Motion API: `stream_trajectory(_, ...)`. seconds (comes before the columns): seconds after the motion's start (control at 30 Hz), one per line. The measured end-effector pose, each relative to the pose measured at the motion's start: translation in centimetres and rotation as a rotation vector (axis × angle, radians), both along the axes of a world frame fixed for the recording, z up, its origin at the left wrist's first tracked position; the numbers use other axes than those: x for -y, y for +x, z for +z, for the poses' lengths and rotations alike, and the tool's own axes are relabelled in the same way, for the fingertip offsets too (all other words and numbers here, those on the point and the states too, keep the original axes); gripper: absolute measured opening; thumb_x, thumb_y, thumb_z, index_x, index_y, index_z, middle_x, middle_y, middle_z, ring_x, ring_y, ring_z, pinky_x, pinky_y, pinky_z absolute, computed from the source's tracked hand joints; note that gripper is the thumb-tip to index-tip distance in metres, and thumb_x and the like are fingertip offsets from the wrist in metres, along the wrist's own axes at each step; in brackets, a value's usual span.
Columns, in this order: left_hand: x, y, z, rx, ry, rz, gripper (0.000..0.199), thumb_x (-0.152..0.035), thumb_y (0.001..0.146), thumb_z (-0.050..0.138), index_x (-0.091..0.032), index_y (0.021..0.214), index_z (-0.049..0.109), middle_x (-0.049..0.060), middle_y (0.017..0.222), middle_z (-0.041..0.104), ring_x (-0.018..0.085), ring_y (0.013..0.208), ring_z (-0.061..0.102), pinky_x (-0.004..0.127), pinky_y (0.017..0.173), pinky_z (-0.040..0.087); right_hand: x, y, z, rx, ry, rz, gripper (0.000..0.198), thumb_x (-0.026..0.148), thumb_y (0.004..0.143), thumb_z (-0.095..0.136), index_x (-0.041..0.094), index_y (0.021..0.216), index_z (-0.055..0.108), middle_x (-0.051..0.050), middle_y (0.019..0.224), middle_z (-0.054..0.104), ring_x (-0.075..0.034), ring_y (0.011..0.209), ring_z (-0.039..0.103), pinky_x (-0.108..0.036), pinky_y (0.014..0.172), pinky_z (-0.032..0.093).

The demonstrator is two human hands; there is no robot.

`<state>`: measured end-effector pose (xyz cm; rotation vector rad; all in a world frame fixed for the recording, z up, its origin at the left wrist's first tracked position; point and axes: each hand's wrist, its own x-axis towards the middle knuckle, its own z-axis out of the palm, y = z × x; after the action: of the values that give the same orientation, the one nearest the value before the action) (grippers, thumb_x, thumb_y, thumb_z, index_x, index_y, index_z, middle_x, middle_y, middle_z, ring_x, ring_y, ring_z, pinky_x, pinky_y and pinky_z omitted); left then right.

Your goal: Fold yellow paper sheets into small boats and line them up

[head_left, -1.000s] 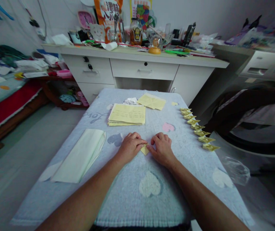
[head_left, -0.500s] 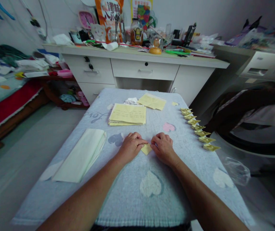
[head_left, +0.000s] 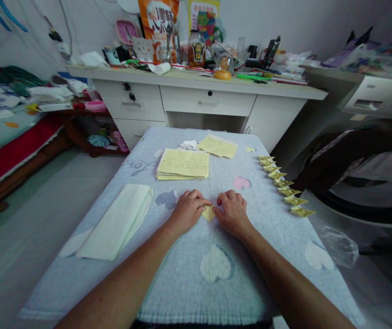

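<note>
A small folded piece of yellow paper [head_left: 209, 213] lies flat on the cloth between my two hands, one corner pointing toward me. My left hand [head_left: 189, 209] holds its left side, with the index finger reaching across the top edge. At the right edge, the thumb of my right hand [head_left: 233, 212] touches the paper, and the other fingers are curled. Parts of the paper are hidden under the fingers. Beyond my hands sits a stack of yellow paper sheets [head_left: 182, 163] with writing on top. Several folded yellow paper boats [head_left: 296, 200] stand in a row along the right side.
A blue heart-patterned cloth [head_left: 178, 283] covers the table. On it are a folded pale green cloth or paper [head_left: 117, 221], loose yellow sheets [head_left: 218, 145] and crumpled white tissue [head_left: 189, 145]. Behind stands a cluttered white desk [head_left: 209, 98]; a washing machine [head_left: 370, 98] is at right.
The view has shifted very slightly. My right fingers have drawn back a little from the top of the folded paper, while my left hand stays on it.
</note>
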<state>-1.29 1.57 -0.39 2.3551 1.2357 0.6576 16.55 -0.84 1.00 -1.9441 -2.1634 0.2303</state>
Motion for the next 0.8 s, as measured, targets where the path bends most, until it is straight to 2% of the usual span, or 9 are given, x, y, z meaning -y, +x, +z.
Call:
stream_trajectory(0.13, 0.0, 0.1, 0.3, 0.019, -0.007, 0.005, 0.028, -0.014, 0.083, 0.057, -0.024, 0.107, 0.067, 0.004, 0.101, 0.060, 0.021, 0.099, 0.051, 0.036, 0.090, 0.042, 0.1, 0.6, 0.0, -0.054, 0.002, 0.031, 0.012, 0.029, 0.086, 0.055, 0.023, 0.095, 0.060, -0.007, 0.104, 0.053, -0.024, 0.098, 0.044, -0.037, 0.083, 0.031)
stream_trajectory(0.3, 0.1, 0.2, 0.2, 0.049, -0.008, 0.034, 0.032, -0.013, 0.080, 0.057, -0.021, 0.111, 0.061, 0.005, 0.107, 0.062, 0.022, 0.103, 0.052, 0.038, 0.093, 0.041, 0.3, 0.3, 0.1, -0.069, 0.035, 0.086, 0.022, 0.041, 0.083, 0.060, 0.020, 0.092, 0.060, -0.007, 0.101, 0.053, -0.024, 0.098, 0.043, -0.038, 0.086, 0.030)
stream_trajectory(0.47, 0.2, 0.2, 0.5, 0.059, -0.022, 0.025, 0.036, -0.015, 0.078, 0.059, -0.022, 0.113, 0.061, 0.005, 0.106, 0.063, 0.022, 0.102, 0.053, 0.036, 0.091, 0.042, 0.1, 0.0, -0.1, -0.123, 0.028, 0.108, 0.012, 0.030, 0.083, 0.061, 0.020, 0.088, 0.059, -0.006, 0.099, 0.054, -0.023, 0.096, 0.044, -0.036, 0.084, 0.030)
stream_trajectory(0.6, 0.3, 0.2, 0.9, 0.149, -0.134, 0.045, 0.030, -0.018, 0.077, 0.060, -0.021, 0.107, 0.065, 0.001, 0.085, 0.064, 0.018, 0.083, 0.056, 0.029, 0.077, 0.043, 0.1, 0.2, 0.3, -0.271, 0.035, 0.154, 0.008, 0.027, 0.084, 0.061, 0.020, 0.085, 0.058, -0.004, 0.097, 0.054, -0.021, 0.094, 0.046, -0.034, 0.085, 0.032)
stream_trajectory(0.7, 0.6, 0.3, 1.0, 0.260, -0.251, 0.061, 0.013, -0.023, 0.079, 0.060, -0.019, 0.089, 0.067, -0.002, 0.072, 0.057, 0.013, 0.067, 0.051, 0.024, 0.063, 0.039, 0.4, 0.4, 0.7, -0.377, 0.069, 0.206, 0.007, 0.025, 0.085, 0.060, 0.019, 0.088, 0.057, -0.004, 0.097, 0.055, -0.020, 0.094, 0.047, -0.032, 0.085, 0.034)
stream_trajectory(0.8, 0.7, 0.2, 1.1, 0.370, -0.361, 0.073, 0.013, -0.029, 0.080, 0.059, -0.017, 0.083, 0.064, -0.004, 0.065, 0.050, 0.010, 0.059, 0.044, 0.021, 0.055, 0.033, 0.5, 0.4, 0.9, -0.448, 0.087, 0.218, 0.008, 0.026, 0.087, 0.058, 0.019, 0.092, 0.058, -0.004, 0.095, 0.057, -0.019, 0.094, 0.048, -0.031, 0.084, 0.036)
